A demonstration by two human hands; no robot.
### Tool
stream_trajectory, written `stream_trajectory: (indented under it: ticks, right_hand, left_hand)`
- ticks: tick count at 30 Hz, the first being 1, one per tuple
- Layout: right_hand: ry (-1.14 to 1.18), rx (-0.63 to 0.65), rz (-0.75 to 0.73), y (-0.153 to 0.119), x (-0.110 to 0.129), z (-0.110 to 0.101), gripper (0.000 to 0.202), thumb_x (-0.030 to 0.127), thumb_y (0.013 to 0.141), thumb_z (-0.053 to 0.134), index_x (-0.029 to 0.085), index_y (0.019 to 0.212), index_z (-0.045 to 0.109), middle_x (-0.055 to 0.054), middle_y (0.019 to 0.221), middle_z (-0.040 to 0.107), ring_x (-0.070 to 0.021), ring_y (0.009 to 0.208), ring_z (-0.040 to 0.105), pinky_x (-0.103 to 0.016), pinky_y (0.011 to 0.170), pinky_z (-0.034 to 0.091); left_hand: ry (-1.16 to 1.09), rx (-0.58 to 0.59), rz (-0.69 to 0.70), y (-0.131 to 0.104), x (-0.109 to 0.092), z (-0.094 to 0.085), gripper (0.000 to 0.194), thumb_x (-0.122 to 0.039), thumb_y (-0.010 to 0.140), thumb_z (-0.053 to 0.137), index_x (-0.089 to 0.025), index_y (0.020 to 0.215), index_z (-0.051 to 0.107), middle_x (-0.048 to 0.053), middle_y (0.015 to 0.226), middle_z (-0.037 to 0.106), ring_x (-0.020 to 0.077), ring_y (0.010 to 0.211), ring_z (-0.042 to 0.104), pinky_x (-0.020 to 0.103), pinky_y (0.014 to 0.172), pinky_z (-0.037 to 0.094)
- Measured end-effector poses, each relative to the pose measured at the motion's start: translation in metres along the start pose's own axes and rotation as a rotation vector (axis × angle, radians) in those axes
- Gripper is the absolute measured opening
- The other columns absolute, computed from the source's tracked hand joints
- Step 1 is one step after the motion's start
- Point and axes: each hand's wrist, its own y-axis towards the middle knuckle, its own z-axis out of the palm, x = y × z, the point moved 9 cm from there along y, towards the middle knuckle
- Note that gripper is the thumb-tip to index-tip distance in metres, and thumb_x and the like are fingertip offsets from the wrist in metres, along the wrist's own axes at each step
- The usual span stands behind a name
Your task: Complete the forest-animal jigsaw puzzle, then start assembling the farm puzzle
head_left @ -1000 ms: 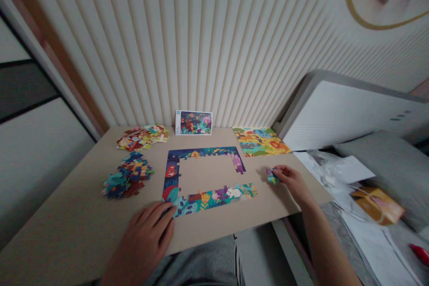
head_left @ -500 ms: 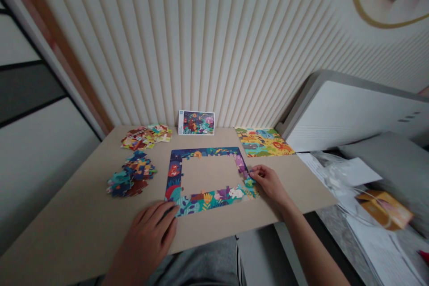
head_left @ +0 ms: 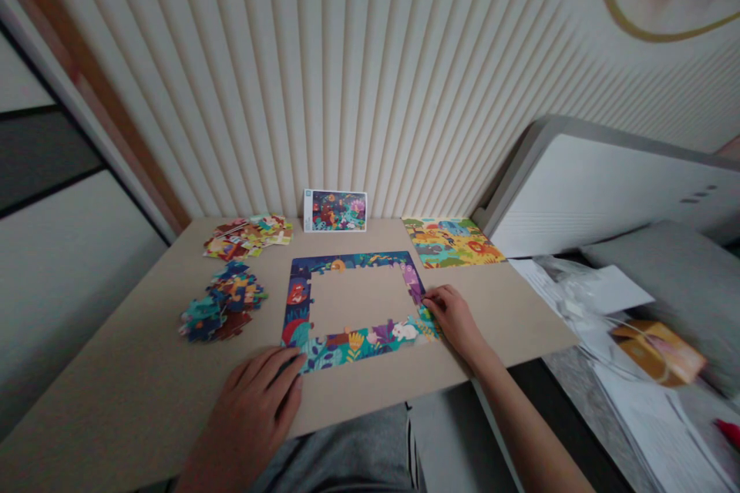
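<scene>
Beige tabletop fills lower ctr of frame, ribbed wall behind. Lower L, left hand lies flat-ish at the puzzle's near L corner, grip loose, nothing grasped. Puzzle border, ctr, forms a frame around bare tabletop. Right hand, R of ctr, has fingertips on its R side; can't tell if grip's pinching a pc. Beyond, L: loose pcs; upper ctr: pic card, upright near wall.

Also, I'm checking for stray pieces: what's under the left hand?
The left hand has its fingertips at the near-left corner of the puzzle border, with tabletop showing beside it. Whatever lies beneath palm and fingers is covered.
</scene>
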Motion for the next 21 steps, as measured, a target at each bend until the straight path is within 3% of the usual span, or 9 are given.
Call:
stream_trajectory:
  ticks: [3,15,21]
  right_hand:
    - [-0.049,0.012,-0.05,-0.001,0.009,0.001,0.014,0.03,0.094,0.061,0.023,0.087,0.071,-0.006,0.095,0.067,-0.0218,0.091,0.063,-0.034,0.085,0.048]
    - [-0.44,-0.009,-0.121,-0.013,0.043,0.005,0.024,0.035,0.099,0.055,0.022,0.098,0.075,-0.01,0.109,0.069,-0.0239,0.1,0.061,-0.036,0.089,0.043]
    - [-0.477,0.039,-0.139,-0.017,0.054,0.008,0.029,0.041,0.1,0.051,0.024,0.104,0.074,-0.011,0.11,0.072,-0.0264,0.105,0.061,-0.042,0.095,0.04]
  left_hand:
    - [0.016,-0.01,-0.008,-0.001,0.001,-0.001,0.031,-0.03,0.092,0.058,-0.022,0.121,0.067,0.008,0.121,0.069,0.0278,0.114,0.059,0.046,0.101,0.041]
    - [0.025,-0.008,-0.029,-0.002,0.001,-0.002,0.029,-0.03,0.093,0.057,-0.022,0.119,0.067,0.009,0.121,0.068,0.0274,0.114,0.06,0.045,0.101,0.043]
    - [0.026,-0.002,-0.104,0.0,0.011,0.006,0.048,-0.035,0.093,0.054,-0.019,0.139,0.054,0.014,0.139,0.057,0.03,0.128,0.053,0.047,0.108,0.044]
